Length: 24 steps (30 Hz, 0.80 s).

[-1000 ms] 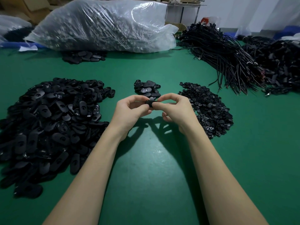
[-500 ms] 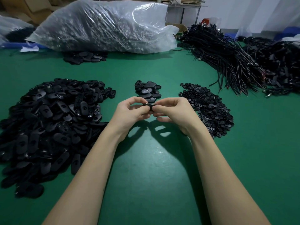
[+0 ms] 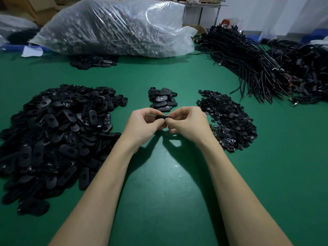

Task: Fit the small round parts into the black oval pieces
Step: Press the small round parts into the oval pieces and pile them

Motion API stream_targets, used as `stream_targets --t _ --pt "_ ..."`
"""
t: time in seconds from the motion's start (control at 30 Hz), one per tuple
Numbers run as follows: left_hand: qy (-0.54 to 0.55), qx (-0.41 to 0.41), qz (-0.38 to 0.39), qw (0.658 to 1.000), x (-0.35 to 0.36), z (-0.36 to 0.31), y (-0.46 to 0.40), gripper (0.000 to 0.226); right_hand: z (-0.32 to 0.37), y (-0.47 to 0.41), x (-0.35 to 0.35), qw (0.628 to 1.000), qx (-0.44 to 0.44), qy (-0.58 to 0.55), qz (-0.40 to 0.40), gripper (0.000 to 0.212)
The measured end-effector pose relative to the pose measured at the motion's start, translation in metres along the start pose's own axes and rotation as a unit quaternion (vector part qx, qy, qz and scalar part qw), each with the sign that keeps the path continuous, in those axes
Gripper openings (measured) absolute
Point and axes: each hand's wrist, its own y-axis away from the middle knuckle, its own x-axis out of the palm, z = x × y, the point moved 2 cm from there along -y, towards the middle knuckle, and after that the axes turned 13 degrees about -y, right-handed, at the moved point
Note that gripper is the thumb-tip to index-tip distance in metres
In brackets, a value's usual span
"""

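No writing can be read anywhere. A clear plastic bag [image 3: 113,27] stuffed with dark parts lies at the far side of the green table [image 3: 168,183]. Above the table's middle, the left hand [image 3: 143,124] and right hand [image 3: 186,122] meet, fingers curled, together pinching one black oval piece [image 3: 161,117]. A big heap of ovals [image 3: 53,132] lies left, a small stack [image 3: 162,100] just beyond the hands, round parts [image 3: 229,119] right, and cable bundles [image 3: 248,64] far right.
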Motion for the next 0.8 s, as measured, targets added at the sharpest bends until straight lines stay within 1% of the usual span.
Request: stream_targets --t 0.17,0.27,0.3,0.37,0.43,0.53,0.6,0.7,0.8 --pt "-0.048 0.003 -0.031 0.998 0.0026 0.002 -0.0018 0.014 0.0004 0.0005 0.0035 0.999 -0.028 0.033 -0.008 0.014" --pt "0.002 -0.007 -0.014 1.0 0.0014 0.0033 -0.0018 0.013 -0.0008 -0.0004 0.0029 0.998 -0.044 0.04 -0.003 0.009" --pt "0.024 -0.014 -0.019 0.999 0.0006 0.0034 -0.0018 0.013 -0.0002 -0.0006 0.002 0.997 -0.059 0.045 0.01 0.01" --pt "0.058 -0.032 -0.041 0.997 -0.0002 0.0037 -0.0025 0.014 0.0008 -0.0008 0.0011 0.991 -0.102 0.075 0.042 0.021" --pt "0.077 -0.044 -0.048 0.995 -0.0001 0.0027 -0.0031 0.014 0.0004 -0.0004 0.0021 0.985 -0.13 0.109 0.044 0.024" --pt "0.096 -0.048 -0.036 0.994 0.0005 0.0016 -0.003 0.013 -0.0025 -0.0032 0.001 0.98 -0.135 0.144 0.008 0.016" --pt "0.106 -0.057 -0.037 0.992 0.0002 0.0022 -0.0033 0.011 -0.0021 -0.0045 -0.0005 0.979 -0.134 0.156 0.008 0.014" --pt "0.127 -0.072 -0.045 0.988 -0.0006 0.0044 -0.0049 0.01 0.0005 -0.0033 0.0013 0.978 -0.146 0.149 0.032 0.019" --pt "0.156 -0.083 -0.05 0.983 -0.0005 0.0054 -0.0072 0.008 0.0012 -0.0024 0.0027 0.969 -0.158 0.189 0.029 0.023"
